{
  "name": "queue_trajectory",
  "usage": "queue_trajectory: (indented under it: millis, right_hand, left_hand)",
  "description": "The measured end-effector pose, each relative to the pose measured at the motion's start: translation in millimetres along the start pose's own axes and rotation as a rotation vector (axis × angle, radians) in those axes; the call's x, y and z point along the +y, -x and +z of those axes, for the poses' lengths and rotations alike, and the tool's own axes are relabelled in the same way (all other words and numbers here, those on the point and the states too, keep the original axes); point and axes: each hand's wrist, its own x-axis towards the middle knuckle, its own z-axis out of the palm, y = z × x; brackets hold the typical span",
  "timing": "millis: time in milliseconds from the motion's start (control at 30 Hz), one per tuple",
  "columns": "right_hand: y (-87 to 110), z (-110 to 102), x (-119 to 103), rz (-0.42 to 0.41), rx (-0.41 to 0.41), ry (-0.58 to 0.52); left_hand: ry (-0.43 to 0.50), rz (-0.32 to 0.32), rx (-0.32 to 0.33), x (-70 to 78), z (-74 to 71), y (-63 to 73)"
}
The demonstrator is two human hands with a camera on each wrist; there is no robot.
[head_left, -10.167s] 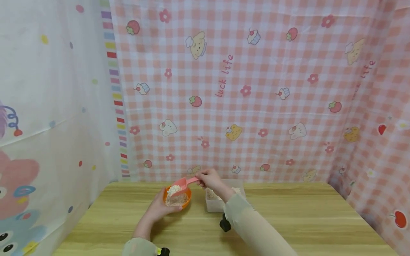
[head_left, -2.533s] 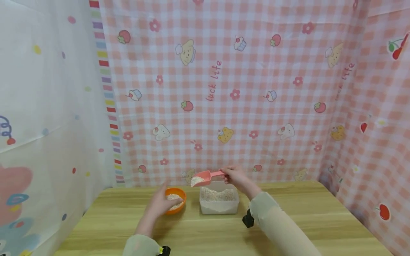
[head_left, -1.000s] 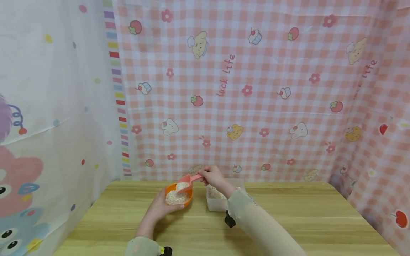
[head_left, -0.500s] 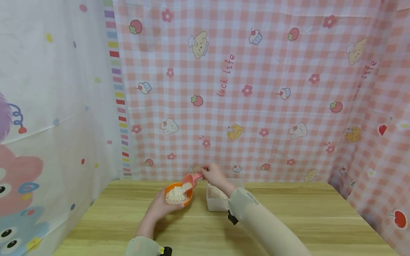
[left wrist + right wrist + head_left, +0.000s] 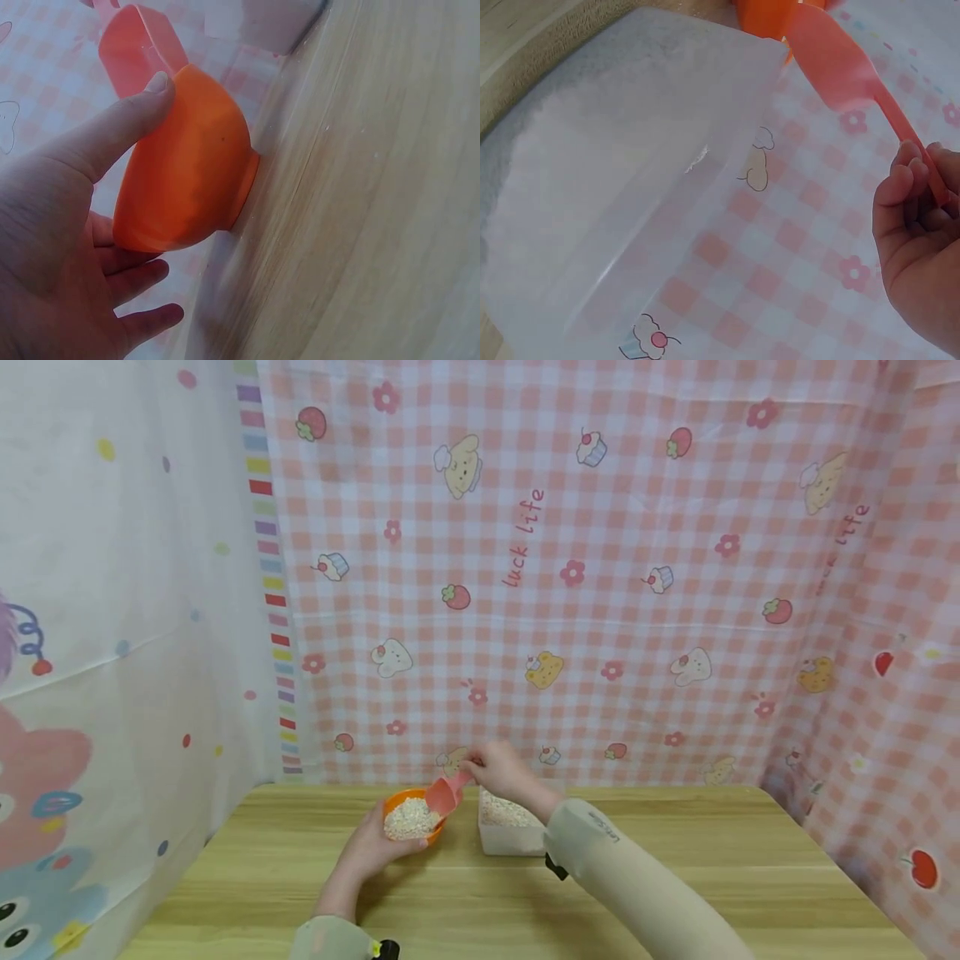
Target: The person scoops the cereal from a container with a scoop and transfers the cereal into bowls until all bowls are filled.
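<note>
My left hand [image 5: 371, 847] holds an orange bowl [image 5: 187, 165] from its left side, the thumb at the near rim and fingers on the far side. Pale flakes that look like oats [image 5: 411, 819] fill much of the bowl, which stands on the table. My right hand [image 5: 504, 770] pinches the handle of a pink scoop [image 5: 444, 797]. The scoop is tipped down at the bowl's right rim, and no flakes show in it. In the right wrist view, the fingers and thumb close round the handle end, while the scoop [image 5: 836, 64] overlaps the bowl.
A translucent plastic box [image 5: 512, 842] of the same flakes stands right of the bowl, partly hidden by my right forearm. The wooden table [image 5: 465, 910] ends at a pink checked curtain [image 5: 577, 635] behind. A white curtain [image 5: 172, 635] hangs at the left.
The loaded scoop has gone left from above the box to the bowl, tilted down and emptied. The bowl's heap of flakes has grown. My left hand has stayed at the bowl.
</note>
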Motion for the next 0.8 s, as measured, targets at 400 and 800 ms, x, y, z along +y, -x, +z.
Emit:
queue_trajectory:
  millis: [400,800]
  right_hand:
    - [5.6,0,6,0.006,-0.014,-0.073]
    - [11.0,-2,31,0.206,-0.059,-0.407]
  left_hand:
    - [0.010,0.000,0.005,-1.3,2.9,-1.7]
    - [0.024,-0.017,0.010,-2.0,2.6,-0.7]
